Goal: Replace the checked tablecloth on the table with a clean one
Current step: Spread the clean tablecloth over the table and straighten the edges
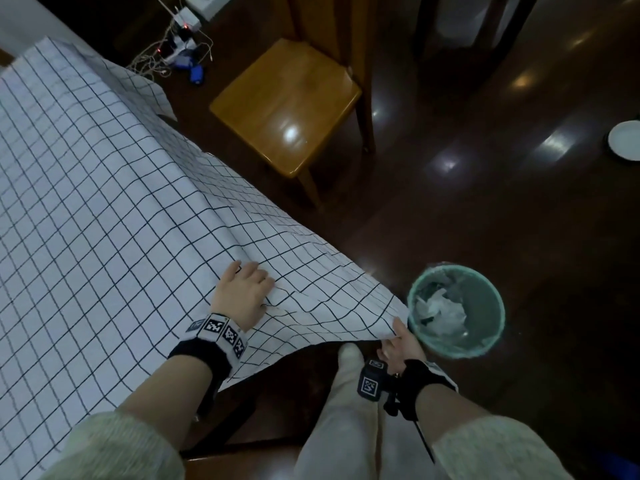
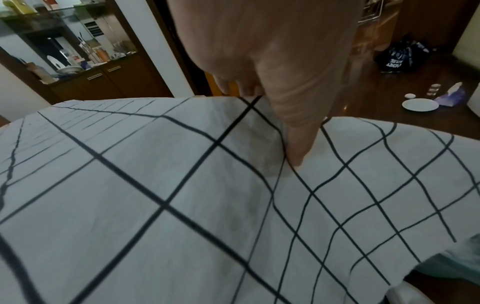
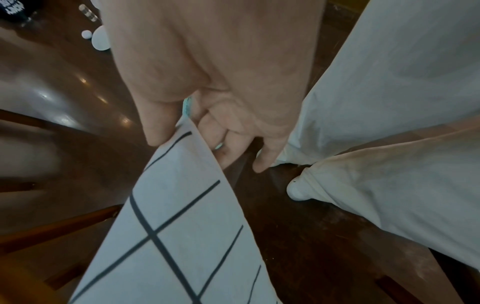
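The table, hidden beneath, carries the checked tablecloth (image 1: 104, 202) draped over its edges.

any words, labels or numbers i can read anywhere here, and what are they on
Dark bag on the floor: white lettering, mirrored and too blurred to read.
Wrist bands: black-and-white square code patterns only, no words or numbers.
Checked tablecloth, green bin, wooden chair: no text.

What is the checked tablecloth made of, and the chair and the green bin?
The checked tablecloth looks like thin woven cloth: it wrinkles and folds softly. The chair seems varnished wood, grainy and shiny. The green bin is probably plastic, though a liner hides much of it.
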